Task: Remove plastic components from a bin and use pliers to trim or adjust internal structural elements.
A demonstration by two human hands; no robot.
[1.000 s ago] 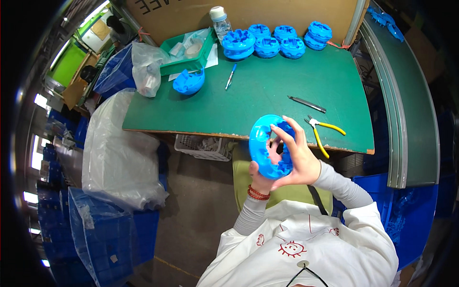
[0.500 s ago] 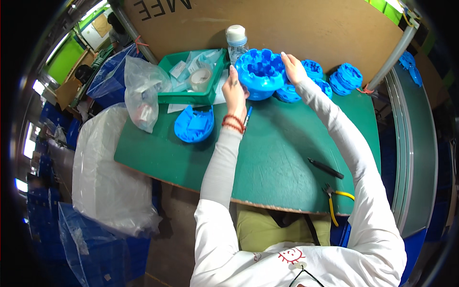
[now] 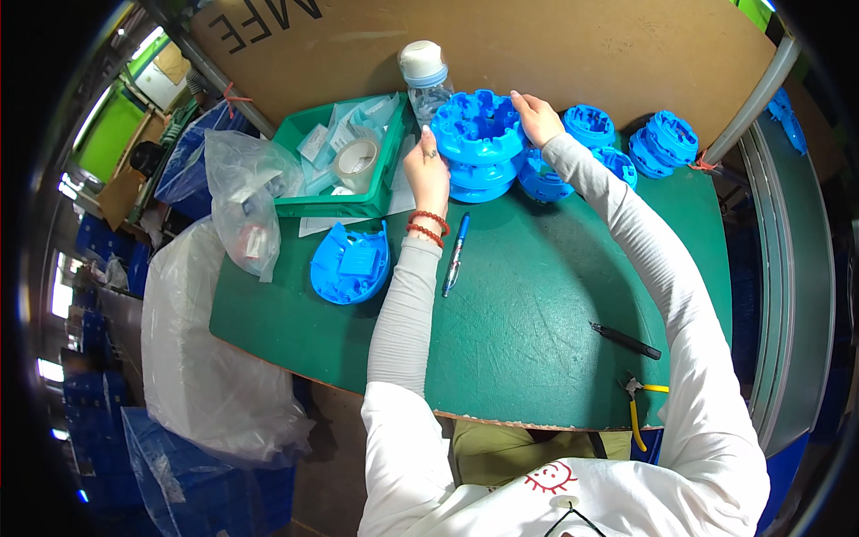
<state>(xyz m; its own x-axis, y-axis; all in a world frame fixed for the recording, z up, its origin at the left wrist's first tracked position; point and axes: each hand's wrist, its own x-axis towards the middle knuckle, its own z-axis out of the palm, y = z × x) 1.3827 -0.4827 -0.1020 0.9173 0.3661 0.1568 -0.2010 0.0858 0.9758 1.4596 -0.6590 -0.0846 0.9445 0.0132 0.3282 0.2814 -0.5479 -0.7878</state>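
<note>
My left hand (image 3: 427, 174) and my right hand (image 3: 540, 118) hold a round blue plastic housing with a notched rim (image 3: 481, 139) from its two sides. It sits on top of another blue ring-shaped part (image 3: 481, 186) at the back of the green table. My left fingers are partly hidden behind the housing; my right fingertips lie at its upper right rim. Close to my right wrist stand more blue notched parts (image 3: 589, 127), some stacked. A blue and clear pen (image 3: 456, 255) lies just right of my left wrist. Left of that wrist is an open blue shell (image 3: 351, 264).
A green tray (image 3: 386, 192) holds packets and a tape roll (image 3: 357, 159); a clear bottle with a white cap (image 3: 422, 63) stands behind it. Black pen-like tool (image 3: 626, 341) and yellow-handled cutters (image 3: 636, 413) lie near my right arm. A plastic bag (image 3: 246, 206) hangs over the table's left side.
The housing has gone from tilted in my hands to level, on top of another blue part. Both hands still hold its sides. The view has shifted slightly, and more of the pen shows.
</note>
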